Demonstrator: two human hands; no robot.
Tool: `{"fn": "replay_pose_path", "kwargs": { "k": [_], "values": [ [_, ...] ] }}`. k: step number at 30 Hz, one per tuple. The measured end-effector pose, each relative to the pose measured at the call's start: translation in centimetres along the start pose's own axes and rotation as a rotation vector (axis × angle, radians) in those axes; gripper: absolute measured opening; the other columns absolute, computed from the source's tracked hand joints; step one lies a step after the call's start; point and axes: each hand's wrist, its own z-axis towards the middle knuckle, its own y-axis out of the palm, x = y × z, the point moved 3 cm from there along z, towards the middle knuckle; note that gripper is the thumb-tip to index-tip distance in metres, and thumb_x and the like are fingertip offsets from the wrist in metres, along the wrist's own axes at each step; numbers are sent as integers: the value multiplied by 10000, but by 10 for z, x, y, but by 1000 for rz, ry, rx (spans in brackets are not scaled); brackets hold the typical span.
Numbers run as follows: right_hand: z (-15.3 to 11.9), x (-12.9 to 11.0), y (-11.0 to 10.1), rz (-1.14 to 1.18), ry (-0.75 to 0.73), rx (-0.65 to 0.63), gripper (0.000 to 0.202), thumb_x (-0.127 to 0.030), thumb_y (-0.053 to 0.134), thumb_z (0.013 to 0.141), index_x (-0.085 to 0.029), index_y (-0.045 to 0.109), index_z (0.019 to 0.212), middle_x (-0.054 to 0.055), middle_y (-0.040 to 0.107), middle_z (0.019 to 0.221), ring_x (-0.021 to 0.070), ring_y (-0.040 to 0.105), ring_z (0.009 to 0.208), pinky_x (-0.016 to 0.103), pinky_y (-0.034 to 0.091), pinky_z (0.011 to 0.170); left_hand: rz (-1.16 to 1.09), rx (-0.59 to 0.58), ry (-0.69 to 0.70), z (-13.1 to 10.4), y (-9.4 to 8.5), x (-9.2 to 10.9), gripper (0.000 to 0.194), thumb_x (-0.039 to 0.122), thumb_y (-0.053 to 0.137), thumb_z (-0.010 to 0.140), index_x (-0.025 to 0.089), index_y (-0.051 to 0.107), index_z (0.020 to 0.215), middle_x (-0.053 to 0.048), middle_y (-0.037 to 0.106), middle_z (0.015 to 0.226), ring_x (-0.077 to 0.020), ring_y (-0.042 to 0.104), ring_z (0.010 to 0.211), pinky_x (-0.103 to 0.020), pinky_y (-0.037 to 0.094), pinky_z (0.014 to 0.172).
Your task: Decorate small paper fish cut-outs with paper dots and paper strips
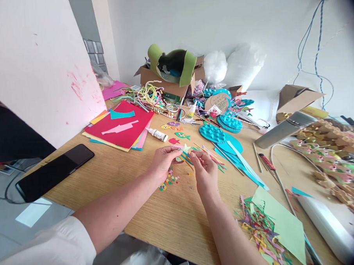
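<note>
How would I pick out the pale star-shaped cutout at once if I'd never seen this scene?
On the wooden table, look to the centre, where the left hand and right hand nearly meet. Between them is the pale star-shaped cutout; its points set it apart from the fish cutouts beyond and thin strips nearby.
</note>
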Motion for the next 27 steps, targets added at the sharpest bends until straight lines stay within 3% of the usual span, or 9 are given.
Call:
{"fn": "replay_pose_path", "kwargs": {
  "k": [27],
  "values": [
    [3, 2, -1, 19, 64, -9, 278, -455, 696, 734, -190, 634, 675, 79, 673, 902, 240, 617, 906, 411, 460, 837, 31, 40, -18, -1, 0, 3, 157, 249, 793, 540, 154, 736, 650, -50, 718, 713, -133, 631, 652, -247, 475, 650]
  ]
}}
